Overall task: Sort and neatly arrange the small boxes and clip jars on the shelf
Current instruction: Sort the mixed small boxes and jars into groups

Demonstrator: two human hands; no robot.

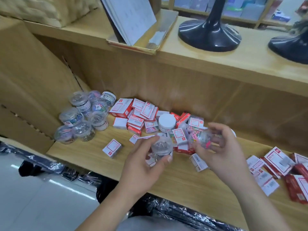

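left hand (pixel 141 165): curled round a small clear plastic jar of silver clips (pixel 161 147), thumb on the near side, held just above the front of the shelf
right hand (pixel 223 150): fingers wrapped round another clear jar of coloured clips (pixel 204 139), pink and yellow showing through, kinda blurry tho
the two jars: close together, can't tell if they touch, both over the near edge of the box pile
box pile (pixel 140 112): little red and white cardboard boxes, rectangular, heaped every which way mid-shelf
white-lidded jar (pixel 167 121): round, standing upright in among those boxes
lone box (pixel 112 147): by itself on bare wood, left of my left hand
jar cluster (pixel 83 117): clear round tubs with ribbed lids, bunched at the left end, silver and coloured clips inside
right boxes (pixel 280 165): more red and white boxes, tumbled at the right end
shelf (pixel 83 155): light wood grain, smooth
carton (pixel 30 90): brown corrugated cardboard, right up against the jar cluster
upper shelf (pixel 200 60): two glossy black round bases (pixel 210 34), plus a shallow cardboard tray (pixel 150 47) with leaning white sheets (pixel 131 17)
below: dark wrapped bundles (pixel 175 212) in crinkly clear film, shiny pale floor (pixel 33 189)
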